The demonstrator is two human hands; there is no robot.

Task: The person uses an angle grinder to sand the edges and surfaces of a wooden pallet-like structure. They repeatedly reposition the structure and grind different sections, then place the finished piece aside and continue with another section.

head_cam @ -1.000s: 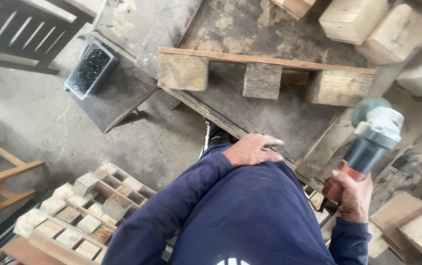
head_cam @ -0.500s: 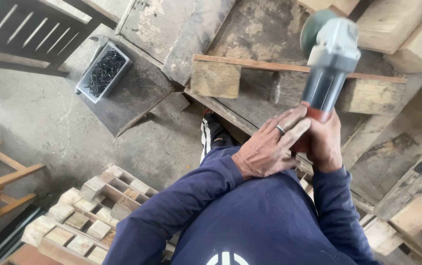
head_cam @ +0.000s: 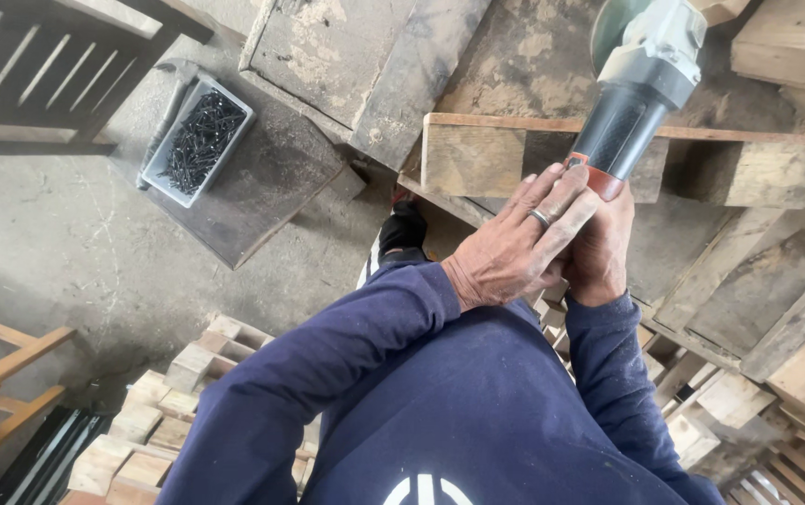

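head view: a person in a dark blue sweater was seen from above, both hands raised in front of the chest.
tool: an angle grinder (head_cam: 641, 79) with a black barrel and grey head was held upright, its disc guard near the top edge of the frame.
right hand: the right hand (head_cam: 603, 248) was wrapped tight around the orange lower end of the barrel, holding the tool.
left hand: the left hand (head_cam: 514, 248), with a ring on one finger, was laid over the right, its fingers resting against the barrel; a full clasp could not be told.
workpiece: a wooden pallet (head_cam: 608, 154) of pale blocks and a thin slat lay beneath the tool, and was not touched by the disc.
progress: no fresh cut or sanded patch was visible on the wood, so the work on it was judged not yet begun; the tool was only held ready.
surroundings: a tray of black screws (head_cam: 198, 140) was set on a dark board at the left, and stacked wood blocks (head_cam: 164, 421) lay by the person's side.
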